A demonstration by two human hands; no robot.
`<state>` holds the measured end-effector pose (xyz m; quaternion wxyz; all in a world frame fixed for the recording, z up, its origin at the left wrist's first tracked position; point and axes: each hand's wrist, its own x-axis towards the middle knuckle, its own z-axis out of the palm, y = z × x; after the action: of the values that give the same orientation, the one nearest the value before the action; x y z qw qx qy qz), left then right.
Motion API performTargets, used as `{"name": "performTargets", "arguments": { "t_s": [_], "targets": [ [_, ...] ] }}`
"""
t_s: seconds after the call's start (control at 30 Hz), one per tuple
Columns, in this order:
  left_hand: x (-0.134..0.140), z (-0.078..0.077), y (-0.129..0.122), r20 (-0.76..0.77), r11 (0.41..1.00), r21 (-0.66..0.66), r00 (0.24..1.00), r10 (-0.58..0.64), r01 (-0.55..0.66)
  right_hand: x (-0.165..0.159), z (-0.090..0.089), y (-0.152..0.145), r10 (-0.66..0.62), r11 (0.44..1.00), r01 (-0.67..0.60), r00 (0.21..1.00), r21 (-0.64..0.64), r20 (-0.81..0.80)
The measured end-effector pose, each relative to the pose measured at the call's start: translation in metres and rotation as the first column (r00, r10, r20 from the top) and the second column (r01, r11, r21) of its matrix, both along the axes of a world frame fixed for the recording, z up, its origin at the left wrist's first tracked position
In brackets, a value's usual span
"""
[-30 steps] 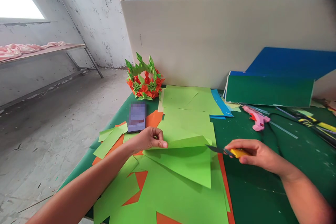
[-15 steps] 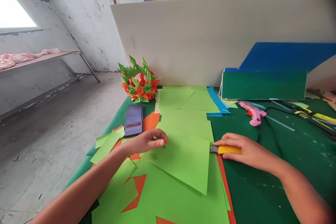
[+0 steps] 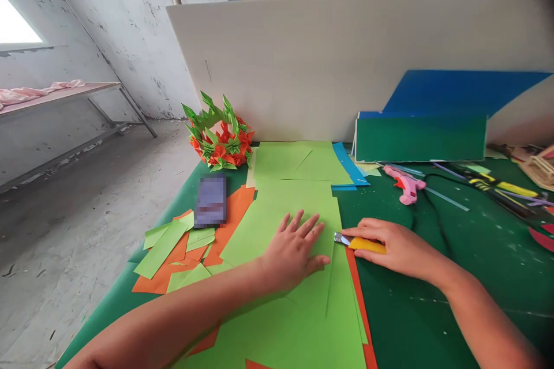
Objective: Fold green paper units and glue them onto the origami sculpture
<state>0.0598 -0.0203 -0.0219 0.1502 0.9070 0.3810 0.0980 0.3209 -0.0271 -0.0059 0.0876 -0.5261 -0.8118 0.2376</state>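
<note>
My left hand (image 3: 294, 253) lies flat with spread fingers on a light green paper sheet (image 3: 298, 199), part of a loose stack. In my right hand (image 3: 389, 245) is a yellow utility knife (image 3: 367, 245), its metal tip pointing left over the right edge of the green sheets. Orange paper (image 3: 358, 282) shows from under that edge. Smaller green paper pieces (image 3: 162, 248) and orange scraps (image 3: 234, 213) lie to the left of my left hand. My left forearm hides part of the stack.
A phone (image 3: 210, 200) lies at the left, with a green and orange folded-paper wreath (image 3: 220, 138) behind it. A pink glue gun (image 3: 405, 183) with a cord rests at the right. A white board (image 3: 294, 69) stands behind, a green board (image 3: 419, 138) leaning against it.
My left hand has moved right and flattened onto the green paper, its fingers now spread. The top green sheet, tilted before, lies straighter under it. The view has turned slightly right.
</note>
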Motion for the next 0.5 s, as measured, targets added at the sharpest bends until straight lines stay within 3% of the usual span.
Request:
{"name": "performTargets", "arguments": {
  "t_s": [0.5],
  "targets": [
    [0.0018, -0.0124, -0.0100, -0.001, 0.998, 0.063, 1.000, 0.020, -0.020, 0.0033, -0.0064, 0.0011, 0.026, 0.991, -0.033, 0.998, 0.130, 0.054]
  ]
}}
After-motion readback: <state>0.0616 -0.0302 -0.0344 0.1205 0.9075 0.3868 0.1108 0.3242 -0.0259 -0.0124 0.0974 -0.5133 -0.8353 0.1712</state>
